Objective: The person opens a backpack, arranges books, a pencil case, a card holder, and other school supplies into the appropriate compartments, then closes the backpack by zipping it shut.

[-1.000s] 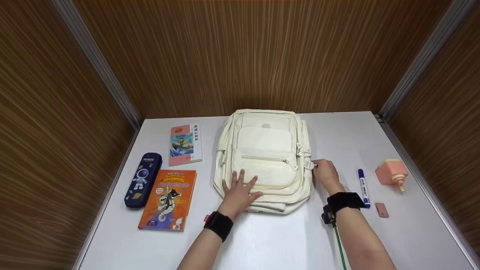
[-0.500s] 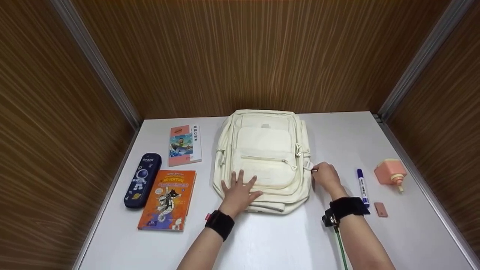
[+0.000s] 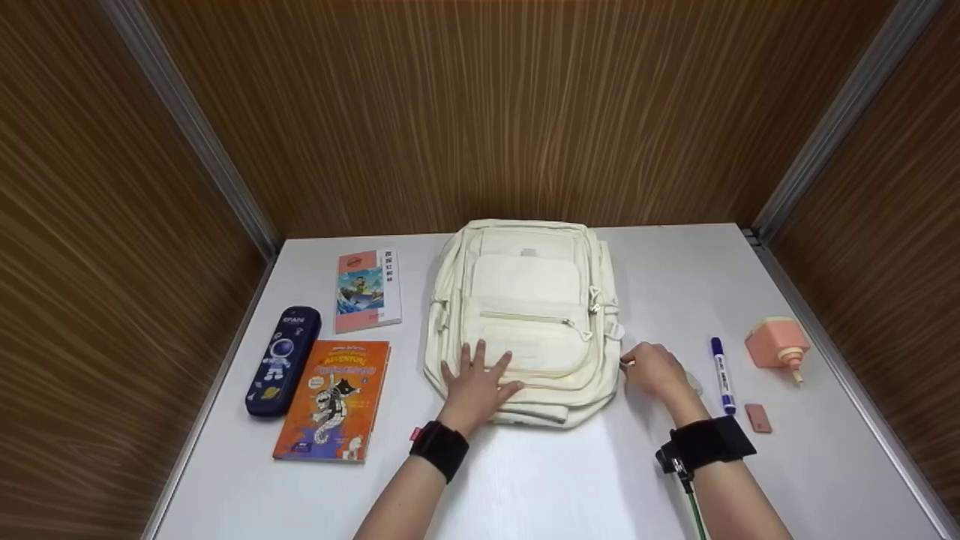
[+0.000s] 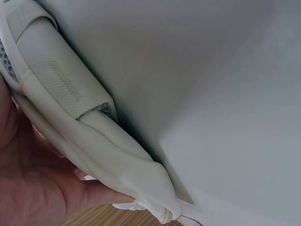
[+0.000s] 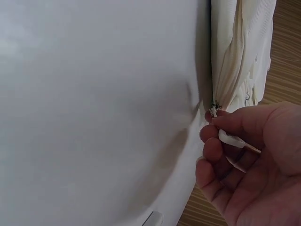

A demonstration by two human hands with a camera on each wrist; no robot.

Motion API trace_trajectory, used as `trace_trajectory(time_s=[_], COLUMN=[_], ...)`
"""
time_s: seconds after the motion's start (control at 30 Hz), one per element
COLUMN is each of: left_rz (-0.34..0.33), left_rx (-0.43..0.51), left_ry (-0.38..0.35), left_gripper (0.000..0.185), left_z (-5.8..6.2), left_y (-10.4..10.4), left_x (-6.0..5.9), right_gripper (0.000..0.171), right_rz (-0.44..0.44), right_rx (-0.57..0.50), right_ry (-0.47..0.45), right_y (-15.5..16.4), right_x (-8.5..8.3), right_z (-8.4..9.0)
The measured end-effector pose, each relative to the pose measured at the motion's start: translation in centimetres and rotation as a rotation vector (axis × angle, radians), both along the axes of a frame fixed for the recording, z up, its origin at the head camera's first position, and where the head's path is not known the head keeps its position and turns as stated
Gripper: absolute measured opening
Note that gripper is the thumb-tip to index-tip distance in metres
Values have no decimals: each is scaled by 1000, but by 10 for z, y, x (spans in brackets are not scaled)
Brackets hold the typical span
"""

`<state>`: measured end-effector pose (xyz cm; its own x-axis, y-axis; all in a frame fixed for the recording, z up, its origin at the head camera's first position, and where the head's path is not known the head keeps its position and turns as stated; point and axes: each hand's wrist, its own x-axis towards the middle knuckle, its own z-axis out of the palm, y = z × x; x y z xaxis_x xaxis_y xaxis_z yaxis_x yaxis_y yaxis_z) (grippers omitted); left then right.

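A cream backpack (image 3: 525,277) lies flat on the white table, front side up. My left hand (image 3: 478,390) rests with fingers spread on its lower left front. In the left wrist view, the thumb lies along the bag's bottom edge, near a folded strap (image 4: 51,66). At the bag's right side, my right hand (image 3: 660,371) pinches a small white zipper pull (image 5: 229,138) between thumb and forefinger. The zipper slider (image 5: 214,109) shows just beyond those fingertips. Part of the pull is hidden inside the curled fingers.
Left of the bag lie a pink-and-blue book (image 3: 367,291), an orange book (image 3: 334,401) and a navy pencil case (image 3: 283,361). To the right are a blue-capped marker (image 3: 722,375), a pink eraser (image 3: 757,418) and a pink square bottle (image 3: 778,343). Wood-grain panels (image 3: 517,112) enclose the table.
My right hand has moved down along the bag's right side toward me, still pinching the zipper pull. The left hand has stayed in place on the bag.
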<state>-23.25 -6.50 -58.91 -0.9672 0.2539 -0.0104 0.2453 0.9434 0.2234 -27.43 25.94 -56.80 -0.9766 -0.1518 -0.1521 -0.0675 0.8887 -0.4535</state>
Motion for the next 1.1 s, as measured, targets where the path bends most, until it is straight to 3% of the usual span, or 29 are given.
trace_trajectory(time_s=[0.23,0.53,0.7,1.1], left_rz=[16,51,74,88], left_rx=[-10,-9,-12,-10], left_ry=[-8,-3,4,-8], left_gripper=[67,67,66,67], left_z=[3,7,7,5], left_y=[2,10,14,14], left_x=[-1,-8,-8,-8], right_gripper=[26,29,34,29], right_rz=[67,17,47,89], right_rx=[16,13,23,64], right_ry=[-46,-44,-53,-23], right_y=[-1,-5,-6,-6], right_x=[11,0,-2,14], right_z=[8,2,-3,0])
